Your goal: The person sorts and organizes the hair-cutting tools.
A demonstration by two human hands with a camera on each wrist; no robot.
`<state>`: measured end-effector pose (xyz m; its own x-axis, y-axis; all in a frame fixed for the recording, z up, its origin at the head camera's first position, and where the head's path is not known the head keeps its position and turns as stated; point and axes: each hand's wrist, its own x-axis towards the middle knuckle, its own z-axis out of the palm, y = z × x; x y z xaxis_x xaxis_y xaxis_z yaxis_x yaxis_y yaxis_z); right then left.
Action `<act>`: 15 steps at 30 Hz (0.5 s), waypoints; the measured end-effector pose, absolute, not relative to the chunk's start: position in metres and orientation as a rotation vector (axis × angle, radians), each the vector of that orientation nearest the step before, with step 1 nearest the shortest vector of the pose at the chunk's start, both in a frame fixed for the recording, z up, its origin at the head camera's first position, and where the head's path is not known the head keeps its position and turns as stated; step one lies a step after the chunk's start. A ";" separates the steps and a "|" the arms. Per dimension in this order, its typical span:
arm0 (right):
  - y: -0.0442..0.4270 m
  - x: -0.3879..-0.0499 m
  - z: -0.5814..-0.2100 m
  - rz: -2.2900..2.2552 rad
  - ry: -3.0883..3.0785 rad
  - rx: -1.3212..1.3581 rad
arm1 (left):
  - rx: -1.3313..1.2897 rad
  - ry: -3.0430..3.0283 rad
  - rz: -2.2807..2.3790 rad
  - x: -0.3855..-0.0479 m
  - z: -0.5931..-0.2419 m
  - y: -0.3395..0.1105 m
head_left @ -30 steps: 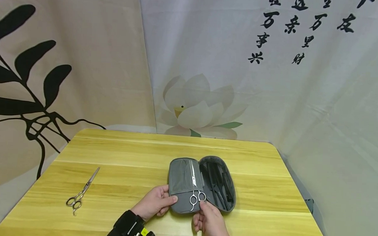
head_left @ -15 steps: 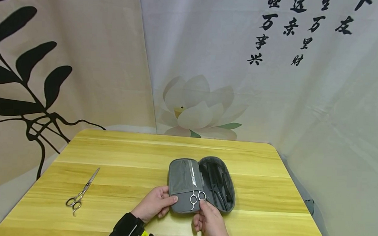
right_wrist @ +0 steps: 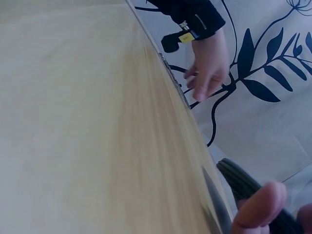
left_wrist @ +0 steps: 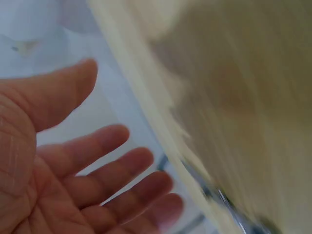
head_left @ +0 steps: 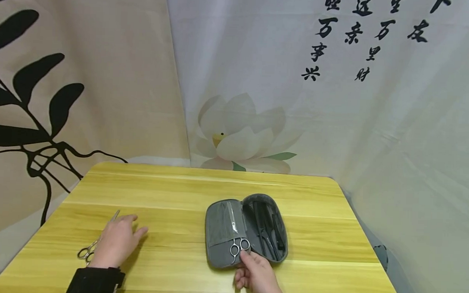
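Note:
A grey zip case (head_left: 218, 254) lies unfolded on the table. A silver pair of scissors (head_left: 232, 219) is tucked in its left panel's pocket, finger rings sticking out. My right hand (head_left: 259, 276) pinches the case's lower edge, its thumb by one ring. In the right wrist view the thumb (right_wrist: 263, 207) lies against the case's dark edge (right_wrist: 239, 175). Far to the left, my left hand (head_left: 116, 241) hovers over a second pair of scissors (head_left: 94, 246), hiding much of it. The left wrist view shows the left hand's fingers (left_wrist: 117, 170) spread, holding nothing.
The case's right half holds black tools (head_left: 266, 225), partly in shadow, their kinds hard to tell. Underneath is a yellow wood-grain table (head_left: 170, 204). Behind it hangs a printed cloth backdrop (head_left: 237, 77).
My left hand has let go of the case's left edge and moved left, over the loose scissors. The right hand keeps its grip on the case. The head view has shifted slightly.

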<state>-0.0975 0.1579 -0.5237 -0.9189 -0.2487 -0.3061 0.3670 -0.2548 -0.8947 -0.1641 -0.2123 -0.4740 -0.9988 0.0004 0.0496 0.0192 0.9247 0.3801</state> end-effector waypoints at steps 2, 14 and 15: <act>0.159 -0.097 -0.522 -2.194 1.645 0.140 | 0.017 -3.083 -0.481 -0.166 -0.478 -0.236; 0.167 -0.098 -0.519 -2.052 1.728 0.092 | 0.101 -3.265 -0.433 -0.170 -0.479 -0.293; 0.168 -0.098 -0.518 -2.034 1.738 0.083 | 0.109 -3.269 -0.434 -0.169 -0.479 -0.295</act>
